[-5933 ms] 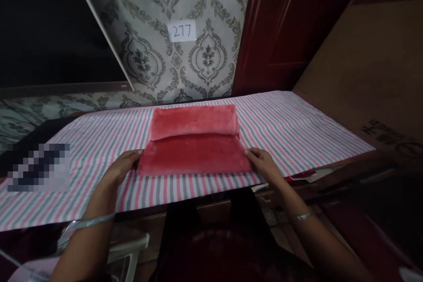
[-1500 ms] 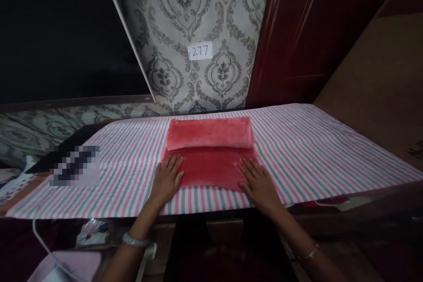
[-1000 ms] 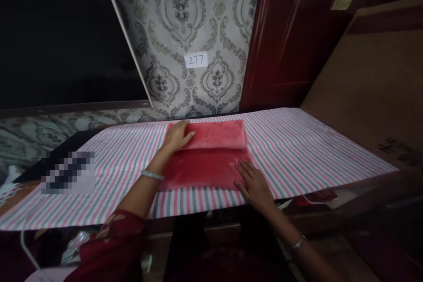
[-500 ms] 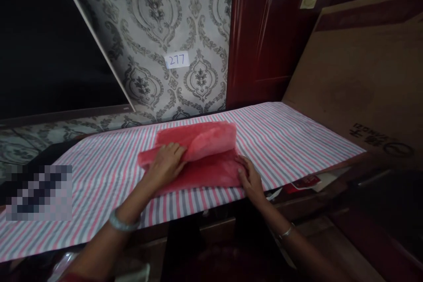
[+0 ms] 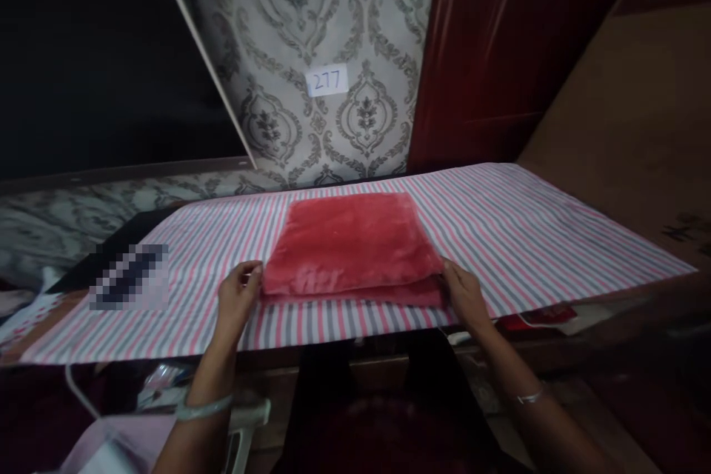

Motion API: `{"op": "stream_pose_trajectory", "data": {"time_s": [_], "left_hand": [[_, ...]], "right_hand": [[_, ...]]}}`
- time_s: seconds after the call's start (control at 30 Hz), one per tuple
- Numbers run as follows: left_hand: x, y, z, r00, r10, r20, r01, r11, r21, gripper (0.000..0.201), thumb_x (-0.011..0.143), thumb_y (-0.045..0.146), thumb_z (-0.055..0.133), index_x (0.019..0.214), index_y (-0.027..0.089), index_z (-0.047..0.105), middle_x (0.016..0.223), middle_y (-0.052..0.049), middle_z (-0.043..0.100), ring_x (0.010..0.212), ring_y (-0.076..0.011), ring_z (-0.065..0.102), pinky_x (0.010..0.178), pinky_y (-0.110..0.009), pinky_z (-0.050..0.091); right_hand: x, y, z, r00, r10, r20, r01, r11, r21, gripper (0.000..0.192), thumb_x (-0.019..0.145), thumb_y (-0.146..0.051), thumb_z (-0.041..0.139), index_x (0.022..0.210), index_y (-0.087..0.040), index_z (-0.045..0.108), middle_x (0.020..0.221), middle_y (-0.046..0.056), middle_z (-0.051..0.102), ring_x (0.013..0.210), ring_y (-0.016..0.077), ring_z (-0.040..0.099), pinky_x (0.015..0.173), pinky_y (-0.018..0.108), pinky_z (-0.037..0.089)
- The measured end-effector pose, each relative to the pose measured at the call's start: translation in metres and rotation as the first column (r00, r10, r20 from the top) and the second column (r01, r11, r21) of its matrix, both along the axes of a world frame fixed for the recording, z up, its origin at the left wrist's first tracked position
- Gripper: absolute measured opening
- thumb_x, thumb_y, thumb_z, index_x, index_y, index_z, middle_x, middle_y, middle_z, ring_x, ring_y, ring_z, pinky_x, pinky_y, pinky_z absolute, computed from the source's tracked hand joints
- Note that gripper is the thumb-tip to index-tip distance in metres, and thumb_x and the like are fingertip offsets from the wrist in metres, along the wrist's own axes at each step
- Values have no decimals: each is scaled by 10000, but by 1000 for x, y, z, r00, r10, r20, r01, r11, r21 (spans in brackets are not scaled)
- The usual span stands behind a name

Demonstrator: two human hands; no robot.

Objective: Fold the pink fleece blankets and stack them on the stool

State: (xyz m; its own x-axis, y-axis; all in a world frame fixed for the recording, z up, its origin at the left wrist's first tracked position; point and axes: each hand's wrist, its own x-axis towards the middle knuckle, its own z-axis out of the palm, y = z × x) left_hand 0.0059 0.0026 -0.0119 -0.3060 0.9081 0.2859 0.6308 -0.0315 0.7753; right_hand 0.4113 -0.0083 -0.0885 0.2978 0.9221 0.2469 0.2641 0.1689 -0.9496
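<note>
A red plush cloth [image 5: 355, 237], folded over in layers, lies on a striped tablecloth [image 5: 511, 237]. Its upper layer stops a little short of the lower layer's near edge. At the near left corner, my left hand [image 5: 238, 296] pinches the cloth between thumb and finger. My right hand [image 5: 464, 292] grips the near right corner, its fingertips partly hidden at the edge. Pink, grey and white stripes show all around the cloth.
Behind the table are a patterned wall with a paper label [image 5: 327, 79] reading 277 and a dark screen [image 5: 111, 59] on the left. A large cardboard box [image 5: 638, 104] stands at the right. A pixelated patch covers something at the table's left.
The upper layer, bunched up and lifted half a second ago, now lies flat toward me. My left hand has moved from the cloth's middle to its left corner. The view has shifted left.
</note>
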Motion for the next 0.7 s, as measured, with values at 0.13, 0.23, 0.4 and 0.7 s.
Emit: {"op": "stream_pose_trajectory", "data": {"time_s": [0.13, 0.23, 0.4, 0.7], "left_hand": [[-9, 8, -5, 919, -162, 360, 275, 917, -290, 499, 742, 661, 564, 792, 170, 636, 517, -23, 602, 477, -173, 562, 507, -289, 458], [-12, 18, -5, 879, -156, 450, 307, 908, -285, 474, 662, 592, 689, 854, 160, 646, 540, 4, 619, 461, -150, 560, 487, -262, 446], [-16, 48, 5, 875, -182, 448, 327, 905, -272, 525, 523, 535, 792, 871, 162, 667, 643, 13, 663, 525, -129, 571, 512, -242, 436], [-7, 65, 6, 820, -301, 487, 457, 857, -239, 570, 424, 453, 880, 899, 176, 730, 855, -81, 764, 816, -271, 712, 724, -368, 597]], "right_hand": [[19, 9, 14, 994, 110, 10, -108, 988, -111, 418, 796, -540, 581, 942, -185, 744, 937, 95, 753, 876, 274, 686, 809, 389, 560], [24, 17, 25, 977, 211, -16, -210, 958, -197, 357, 759, -475, 608, 907, -174, 733, 695, 52, 699, 605, 205, 620, 576, 309, 521], [13, 29, 40, 951, 217, -221, -283, 900, -332, 183, 720, -334, 615, 785, -173, 674, 632, 41, 680, 531, 175, 618, 533, 295, 550], [2, 45, 51, 948, 174, -267, -288, 828, -481, 76, 626, -153, 588, 679, -193, 625, 553, 27, 667, 490, 176, 604, 471, 266, 514]]}}
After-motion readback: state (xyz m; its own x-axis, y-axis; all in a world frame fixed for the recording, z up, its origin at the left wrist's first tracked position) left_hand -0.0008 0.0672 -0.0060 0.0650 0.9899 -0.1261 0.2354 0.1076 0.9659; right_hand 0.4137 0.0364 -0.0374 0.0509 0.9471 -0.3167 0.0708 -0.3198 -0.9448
